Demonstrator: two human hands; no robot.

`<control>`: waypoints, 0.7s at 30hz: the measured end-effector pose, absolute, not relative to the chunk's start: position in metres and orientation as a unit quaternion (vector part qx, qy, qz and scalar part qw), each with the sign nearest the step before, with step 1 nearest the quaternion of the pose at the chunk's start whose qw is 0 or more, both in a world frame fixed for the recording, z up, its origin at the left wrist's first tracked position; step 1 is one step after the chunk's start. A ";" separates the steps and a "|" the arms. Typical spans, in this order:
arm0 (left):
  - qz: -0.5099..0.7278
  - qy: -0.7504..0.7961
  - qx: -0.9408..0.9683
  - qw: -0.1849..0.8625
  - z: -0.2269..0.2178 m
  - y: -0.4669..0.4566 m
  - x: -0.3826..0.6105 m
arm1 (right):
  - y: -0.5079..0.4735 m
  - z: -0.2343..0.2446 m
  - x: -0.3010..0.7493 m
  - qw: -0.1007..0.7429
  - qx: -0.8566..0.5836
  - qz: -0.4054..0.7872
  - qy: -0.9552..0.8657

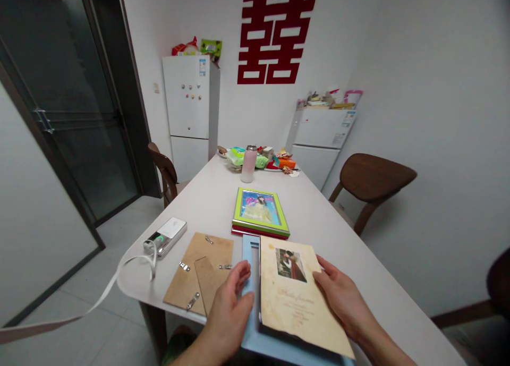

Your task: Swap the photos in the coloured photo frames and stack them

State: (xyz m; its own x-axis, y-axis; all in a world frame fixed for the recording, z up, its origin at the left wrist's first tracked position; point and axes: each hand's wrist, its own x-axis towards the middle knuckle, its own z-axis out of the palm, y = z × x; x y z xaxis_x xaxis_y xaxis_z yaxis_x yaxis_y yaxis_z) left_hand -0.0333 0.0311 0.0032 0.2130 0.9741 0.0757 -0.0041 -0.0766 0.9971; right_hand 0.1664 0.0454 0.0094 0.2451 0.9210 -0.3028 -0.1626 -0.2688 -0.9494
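Observation:
A light-blue picture frame [252,329] lies face up at the near end of the table. Above its opening is a cream paper insert [292,302], printed with a small photo and script lettering, tilted relative to the frame. My right hand [345,297] grips the insert's right edge, thumb on top and fingers beneath. At the frame's left side is my left hand [229,313], its fingers loosely curved and thumb apart, touching or just over the border. A brown backing board [181,281] with metal clips and a stand leg lies left of the frame, partly hidden by my left hand.
Beyond the blue frame, a green picture frame [283,220] rests on a red one [255,231]. A white power bank [171,229] with a strap lies left. A pink bottle [249,164] and food packets [261,161] stand farther back. Chairs [370,177] flank the table.

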 end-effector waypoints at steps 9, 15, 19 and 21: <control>0.181 0.427 0.825 0.324 0.007 0.014 -0.031 | 0.058 -0.013 0.166 0.436 -0.682 0.370 -0.456; 0.106 0.413 0.865 0.264 0.009 0.015 -0.028 | 0.061 -0.013 0.167 0.346 -0.711 0.221 -0.572; 0.101 0.416 0.869 0.247 0.006 0.015 -0.025 | 0.059 -0.013 0.164 0.260 -0.724 0.086 -0.633; 0.104 0.416 0.870 0.242 0.004 0.016 -0.024 | 0.058 -0.016 0.164 0.227 -0.728 0.022 -0.646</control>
State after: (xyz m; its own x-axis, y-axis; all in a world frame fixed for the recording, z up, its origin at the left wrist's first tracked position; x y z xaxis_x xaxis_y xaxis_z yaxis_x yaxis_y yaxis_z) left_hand -0.0239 0.0156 0.0043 0.6320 0.7747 -0.0207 0.6739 -0.5361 0.5084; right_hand 0.1637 0.0584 -0.0163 0.1642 0.9509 0.2623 0.9312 -0.0616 -0.3593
